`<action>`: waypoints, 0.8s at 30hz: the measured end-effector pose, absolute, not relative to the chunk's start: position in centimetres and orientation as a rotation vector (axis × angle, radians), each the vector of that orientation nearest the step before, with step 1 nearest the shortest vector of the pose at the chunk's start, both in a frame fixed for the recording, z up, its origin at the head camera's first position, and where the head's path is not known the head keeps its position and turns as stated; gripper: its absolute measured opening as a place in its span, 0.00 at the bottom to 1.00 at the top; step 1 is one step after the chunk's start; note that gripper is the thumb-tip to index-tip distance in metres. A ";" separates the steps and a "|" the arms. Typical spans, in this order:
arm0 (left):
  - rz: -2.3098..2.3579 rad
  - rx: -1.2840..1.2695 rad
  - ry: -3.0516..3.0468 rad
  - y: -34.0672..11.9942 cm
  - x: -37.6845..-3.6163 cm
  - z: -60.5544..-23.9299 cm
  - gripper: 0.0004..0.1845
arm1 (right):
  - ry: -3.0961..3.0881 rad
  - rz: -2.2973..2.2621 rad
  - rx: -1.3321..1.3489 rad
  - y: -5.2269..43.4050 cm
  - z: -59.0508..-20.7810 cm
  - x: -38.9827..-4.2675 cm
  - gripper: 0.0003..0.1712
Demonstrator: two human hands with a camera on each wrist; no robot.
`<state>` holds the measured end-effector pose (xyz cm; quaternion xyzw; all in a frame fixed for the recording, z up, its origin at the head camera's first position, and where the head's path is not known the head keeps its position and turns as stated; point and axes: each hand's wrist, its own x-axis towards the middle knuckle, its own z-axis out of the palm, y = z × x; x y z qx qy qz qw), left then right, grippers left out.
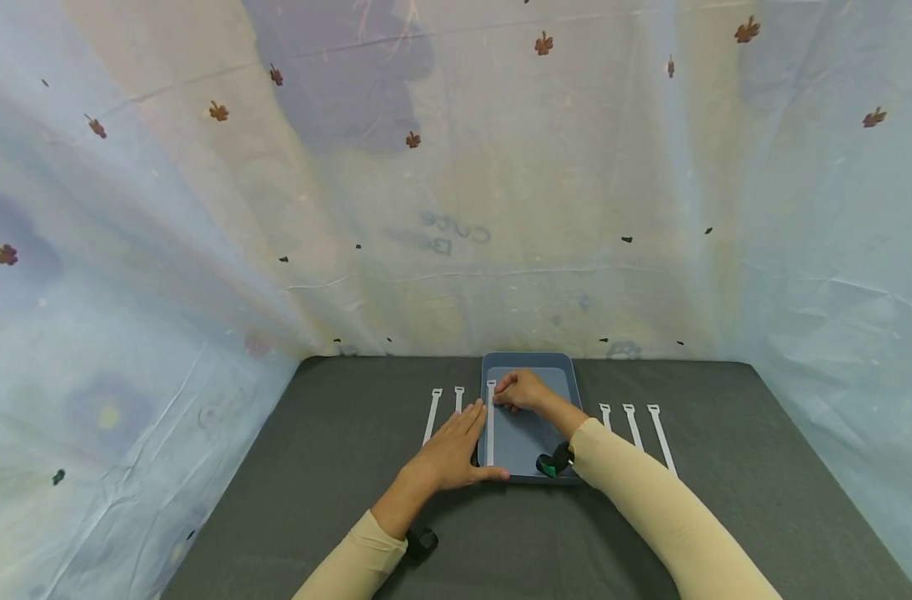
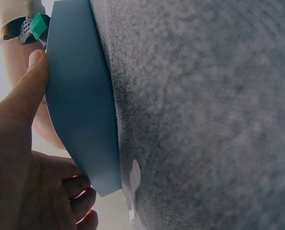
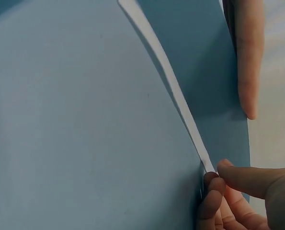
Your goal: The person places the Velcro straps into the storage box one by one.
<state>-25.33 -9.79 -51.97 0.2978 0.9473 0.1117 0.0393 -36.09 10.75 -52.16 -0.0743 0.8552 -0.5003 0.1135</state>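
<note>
White strap (image 1: 490, 425) lies along the blue tray's (image 1: 568, 371) left side; my right hand (image 1: 522, 390) pinches its far end, left hand (image 1: 450, 454) flat, steadying the tray edge.

White strap (image 1: 490, 425) lying lengthwise along blue tray (image 1: 534, 437) left edge, far end pinched; tray sitting flat on desk.

Head view: worn high, facing forward and down over the dark table (image 1: 336, 467), both arms and the draped backdrop in frame, at middle range. Left wrist view: pressed close beside the left hand (image 2: 22, 158), looking along the outer wall of the blue tray (image 2: 80, 110). Right wrist view: very close above the tray floor, facing the white strip (image 3: 176, 91) at the right hand (image 3: 238, 196). All three views share the tray's left edge
</note>
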 end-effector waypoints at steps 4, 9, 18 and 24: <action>0.348 0.912 2.904 -9.7 -25.4 -52.0 0.64 | 2.502 -1.468 -0.240 11.1 -51.5 -35.8 0.09; 0.351 0.911 2.898 -9.8 -25.4 -52.0 0.65 | 2.521 -1.462 -0.267 11.7 -50.7 -35.6 0.12; 0.346 0.892 2.893 -9.9 -25.5 -52.3 0.65 | 2.503 -1.515 -0.320 13.7 -48.6 -34.7 0.15; 0.361 0.892 2.888 -9.9 -25.5 -52.2 0.65 | 2.508 -1.530 -0.391 15.3 -47.6 -33.6 0.14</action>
